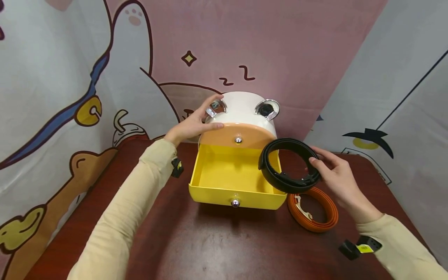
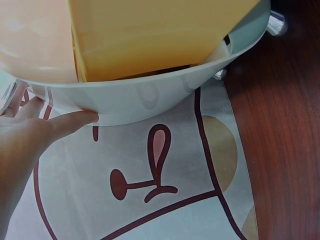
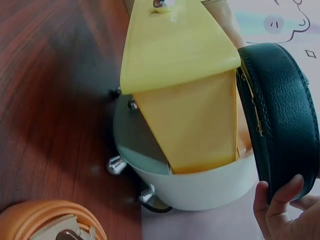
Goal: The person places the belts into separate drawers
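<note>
One coiled black leather belt, likely springy, suits your right hand's rim pinch; your left hand grips the domed white cabinet.

2 Zs — pink backdrop

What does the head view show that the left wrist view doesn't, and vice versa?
Only the head view: the right hand holding a coiled black belt, the coiled orange belt on the table, and the round knob on the drawer front.

Only the left wrist view: shiny metal feet at the case's underside.

Both: the left hand gripping the white case, its peach panel, the pulled-out yellow drawer, and some dark wood tabletop.
</note>
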Demonstrator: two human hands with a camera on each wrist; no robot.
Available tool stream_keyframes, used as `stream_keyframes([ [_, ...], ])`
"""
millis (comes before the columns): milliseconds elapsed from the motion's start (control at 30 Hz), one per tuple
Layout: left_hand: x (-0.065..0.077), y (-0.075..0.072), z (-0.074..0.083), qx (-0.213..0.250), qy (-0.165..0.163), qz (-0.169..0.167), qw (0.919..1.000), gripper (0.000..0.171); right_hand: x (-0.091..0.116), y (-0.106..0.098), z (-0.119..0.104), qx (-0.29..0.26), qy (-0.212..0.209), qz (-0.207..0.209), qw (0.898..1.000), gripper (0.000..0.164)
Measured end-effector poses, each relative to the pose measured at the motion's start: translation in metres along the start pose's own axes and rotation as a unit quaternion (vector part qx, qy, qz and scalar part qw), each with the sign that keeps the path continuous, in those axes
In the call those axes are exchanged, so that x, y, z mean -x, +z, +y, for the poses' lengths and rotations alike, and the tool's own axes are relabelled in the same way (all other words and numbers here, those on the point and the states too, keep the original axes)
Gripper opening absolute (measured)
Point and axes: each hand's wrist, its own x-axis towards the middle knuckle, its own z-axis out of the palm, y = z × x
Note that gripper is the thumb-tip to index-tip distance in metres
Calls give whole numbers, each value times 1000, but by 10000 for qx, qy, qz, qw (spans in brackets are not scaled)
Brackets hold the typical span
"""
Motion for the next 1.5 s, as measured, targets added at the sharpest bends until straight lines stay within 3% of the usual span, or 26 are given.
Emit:
stream_keyframes([
  [133,1,0,0,29,-33,7,10000,81,0,2,-2,100,42,-69,9999,47],
  [467,1,0,1,-21,-52,10,10000,81,0,15,-10,-450,321,-369,9978,46],
  [733,-2,-1,1,-36,53,-51,10000,80,-4,27,-17,-408,308,-447,9977,48],
  [1067,0,0,1,-203,-41,19,9998,81,-9,38,-25,-480,763,-515,9946,53],
  [1500,0,-1,0,-207,-79,23,9998,83,-16,54,-34,-428,951,-503,9933,53],
])
